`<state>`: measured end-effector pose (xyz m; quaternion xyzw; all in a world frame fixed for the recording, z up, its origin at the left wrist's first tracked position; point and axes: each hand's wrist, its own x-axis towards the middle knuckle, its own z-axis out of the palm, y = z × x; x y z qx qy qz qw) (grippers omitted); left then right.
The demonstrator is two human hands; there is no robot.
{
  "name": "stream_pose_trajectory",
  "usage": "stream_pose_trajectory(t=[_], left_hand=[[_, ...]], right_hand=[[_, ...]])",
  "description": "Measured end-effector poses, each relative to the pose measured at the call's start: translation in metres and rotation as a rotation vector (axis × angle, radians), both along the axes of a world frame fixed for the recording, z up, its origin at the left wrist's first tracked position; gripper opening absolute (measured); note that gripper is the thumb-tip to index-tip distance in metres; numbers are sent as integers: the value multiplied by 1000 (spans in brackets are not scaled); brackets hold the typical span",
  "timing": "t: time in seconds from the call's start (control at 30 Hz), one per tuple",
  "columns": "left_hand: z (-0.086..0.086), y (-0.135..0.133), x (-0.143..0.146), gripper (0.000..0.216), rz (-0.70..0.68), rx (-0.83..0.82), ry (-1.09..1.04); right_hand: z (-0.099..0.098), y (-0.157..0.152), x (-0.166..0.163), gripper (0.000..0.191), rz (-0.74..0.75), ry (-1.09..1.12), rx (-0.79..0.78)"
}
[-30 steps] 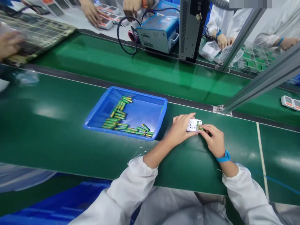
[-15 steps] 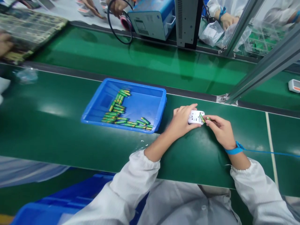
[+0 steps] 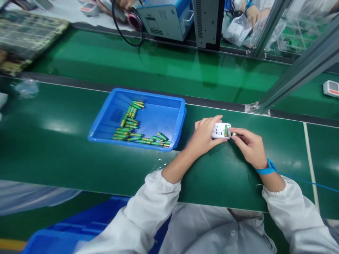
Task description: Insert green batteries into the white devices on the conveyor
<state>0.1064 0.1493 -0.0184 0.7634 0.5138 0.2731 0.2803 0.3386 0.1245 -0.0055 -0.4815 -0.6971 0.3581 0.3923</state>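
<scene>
Battery [image 3: 226, 131], slanted half a second earlier, lay straight in the white device [image 3: 218, 130] that the left hand [image 3: 203, 137] clasped; the right hand [image 3: 249, 146] pinched a second battery [image 3: 234, 134] just outside, so only one was in.

**Layout, casing as clock centre, 12 = far side**

Casing [image 3: 218, 130] over the bench [image 3: 53, 155]. One battery [image 3: 226, 131] in it, at the 3 o'clock end. Left hand [image 3: 205, 134] around its 9 side; right hand [image 3: 250, 146] at 4, another cell [image 3: 234, 134] between its fingertips. Tray [image 3: 166, 113] on bench at 9. Loose batteries [image 3: 125, 129] in tray, roughly its 12 via 9 and 6 to 4. Post foot [image 3: 253, 108] at 2; small unit [image 3: 331, 88] further out, behind the post. Beyond the far strip [image 3: 164, 67]: box [image 3: 159, 21] at 11, cabinet [image 3: 206, 24] at 12. Rack [image 3: 29, 35] at 10.
</scene>
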Motion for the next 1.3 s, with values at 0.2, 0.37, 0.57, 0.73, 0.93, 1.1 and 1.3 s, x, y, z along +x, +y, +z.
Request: stream_pose_trajectory(t=[0.2, 0.37, 0.57, 0.73, 0.93, 1.1, 1.3], left_hand=[[2, -1, 1, 76, 13, -42, 31], [4, 1, 0, 67, 21, -49, 35], [2, 1, -2, 74, -27, -24, 76], [3, -4, -2, 80, -83, -11, 116], [3, -9, 4, 79, -120, -6, 111], [3, -11, 6, 76, -77, -6, 118], [3, -10, 4, 62, -31, 18, 122]], right_hand=[[-4, 1, 0, 28, 141, -230, 214], [-9, 4, -1, 31, 159, -286, 168], [-6, 8, 5, 24, 75, -161, 103], [-9, 12, 9, 36, -47, -4, -29], [-8, 5, 1, 28, -101, 43, -76], [-4, 4, -2, 21, -100, -129, 72], [-6, -19, -15, 30, -135, -344, 196]])
